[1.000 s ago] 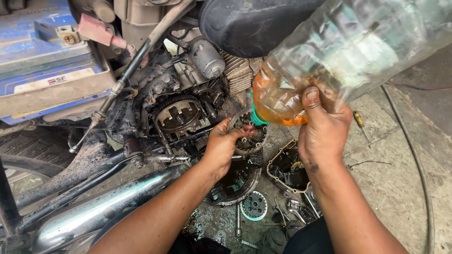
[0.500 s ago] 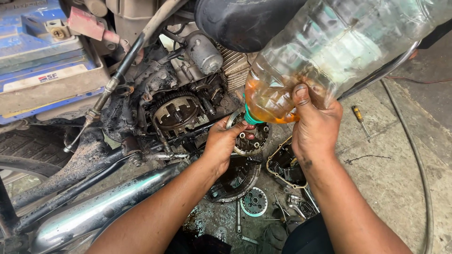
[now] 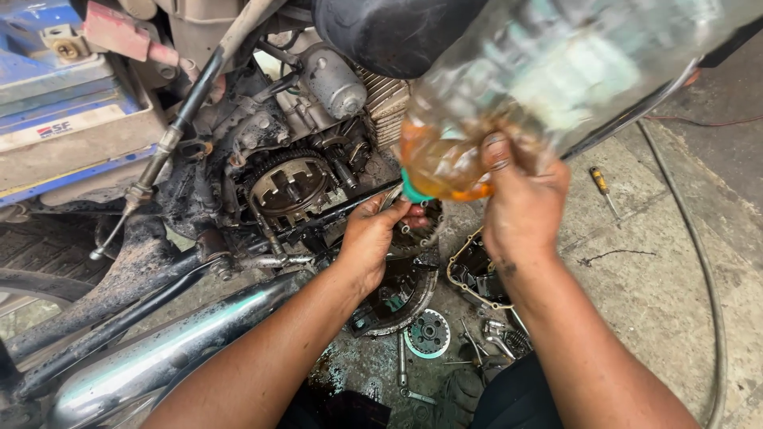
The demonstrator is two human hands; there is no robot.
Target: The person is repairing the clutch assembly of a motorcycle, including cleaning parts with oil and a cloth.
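Note:
My right hand [image 3: 520, 199] grips a large clear plastic bottle [image 3: 556, 79], tipped neck-down, with amber liquid pooled at its green neck [image 3: 413, 189]. Just under that neck, my left hand [image 3: 373, 238] holds a round metal clutch part [image 3: 419, 226]. Both hands are greasy. To their left is the open side of a motorcycle engine [image 3: 290, 183], with a toothed clutch basket exposed.
A chrome exhaust pipe [image 3: 167, 353] runs under my left arm. A removed engine cover [image 3: 397, 290], a gasket-edged casing [image 3: 477, 274], a small disc [image 3: 427, 334] and loose tools lie on the oily concrete. A screwdriver [image 3: 602, 189] and a hose [image 3: 707, 270] lie at the right.
The bottle and my right hand have shifted slightly left and down, bringing the neck over the part in my left hand. The view has also drifted a little.

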